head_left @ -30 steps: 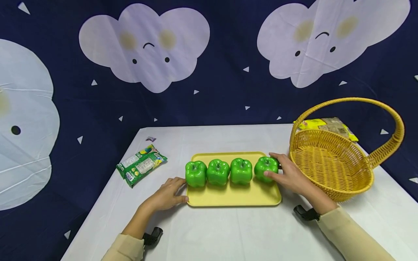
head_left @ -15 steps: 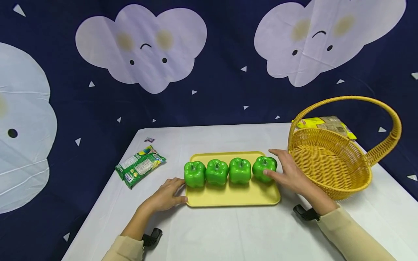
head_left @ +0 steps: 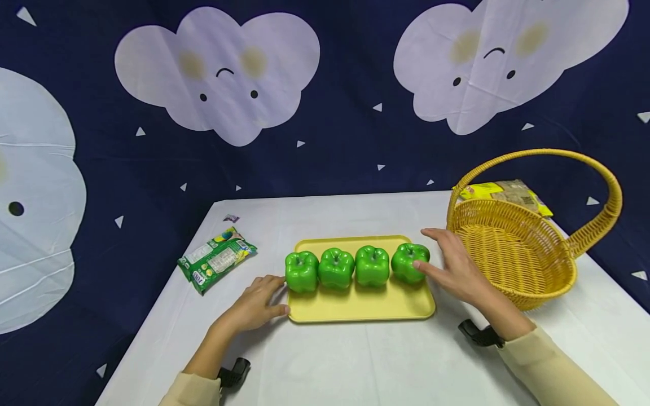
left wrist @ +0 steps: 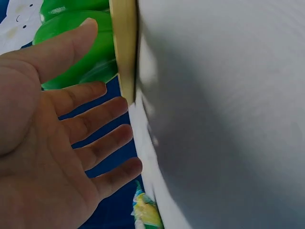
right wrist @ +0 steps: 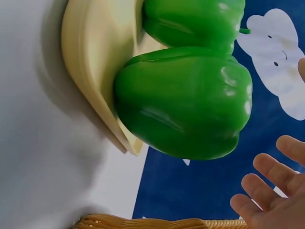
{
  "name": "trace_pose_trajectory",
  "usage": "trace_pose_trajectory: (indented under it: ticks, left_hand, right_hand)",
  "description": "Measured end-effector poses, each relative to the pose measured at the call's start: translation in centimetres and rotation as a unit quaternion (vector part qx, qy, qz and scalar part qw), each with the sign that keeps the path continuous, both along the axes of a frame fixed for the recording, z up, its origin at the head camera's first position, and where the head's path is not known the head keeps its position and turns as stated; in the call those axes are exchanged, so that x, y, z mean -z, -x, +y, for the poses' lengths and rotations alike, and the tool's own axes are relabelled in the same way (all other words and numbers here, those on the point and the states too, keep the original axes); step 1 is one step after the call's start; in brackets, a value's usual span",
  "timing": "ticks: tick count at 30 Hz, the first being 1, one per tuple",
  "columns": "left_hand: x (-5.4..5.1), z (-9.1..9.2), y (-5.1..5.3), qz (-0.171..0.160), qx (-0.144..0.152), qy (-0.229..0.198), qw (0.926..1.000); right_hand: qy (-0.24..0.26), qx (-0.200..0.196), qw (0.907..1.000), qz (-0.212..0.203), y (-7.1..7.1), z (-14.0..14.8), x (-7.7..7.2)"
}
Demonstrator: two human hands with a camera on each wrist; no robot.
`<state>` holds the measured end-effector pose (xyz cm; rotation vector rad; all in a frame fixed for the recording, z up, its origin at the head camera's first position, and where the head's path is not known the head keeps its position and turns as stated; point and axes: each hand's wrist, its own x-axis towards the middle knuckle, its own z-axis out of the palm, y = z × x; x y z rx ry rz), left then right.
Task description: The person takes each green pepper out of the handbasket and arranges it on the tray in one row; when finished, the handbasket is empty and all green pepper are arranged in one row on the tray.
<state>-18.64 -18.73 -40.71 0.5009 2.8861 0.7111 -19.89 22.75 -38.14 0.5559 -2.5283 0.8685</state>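
Note:
Several glossy green bell peppers stand in a row on a yellow tray (head_left: 355,307) in the head view. My left hand (head_left: 256,304) is at the tray's left edge beside the leftmost pepper (head_left: 302,273), its thumb tip at the rim. In the left wrist view its fingers are extended and spread, holding nothing. My right hand (head_left: 454,270) is by the rightmost pepper (head_left: 404,269), thumb and fingers apart. The right wrist view shows a gap between those spread fingers (right wrist: 269,171) and the near pepper (right wrist: 181,105), which sits on the tray's end.
A yellow wicker basket (head_left: 508,254) with a tall handle stands right of the tray, close to my right hand. Behind it lies a yellow packet (head_left: 513,194). Green snack packets (head_left: 218,259) and a small purple wrapper (head_left: 231,218) lie at the left on the white-covered table.
My right hand has drawn away from the rightmost pepper, slightly to the right. The left hand keeps its place at the tray. The head view has shifted a little.

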Motion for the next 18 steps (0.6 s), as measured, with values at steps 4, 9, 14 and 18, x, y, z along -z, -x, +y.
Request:
trace_pose_trajectory:
  ticks: [4,9,14,18]
  left_hand:
    - [-0.6,-0.1,-0.3,0.031,-0.011,0.013,0.9994]
    - [-1.5,-0.2,-0.7,0.061,-0.023,0.018,0.9977]
    - [-2.2,-0.3,-1.1,0.091,-0.035,0.018,0.9951]
    - [-2.9,-0.3,-1.3,0.118,-0.039,0.011,0.9922]
  right_hand:
    - [-0.003,0.005,1.0000,0.006,-0.2,0.0,-0.2]
    - [-0.006,0.008,0.9998,0.018,-0.5,-0.1,-0.5]
    - [-0.010,0.017,0.9992,0.035,-0.7,0.0,-1.0]
    - [-0.011,0.027,0.9987,0.041,-1.0,0.0,-1.4]
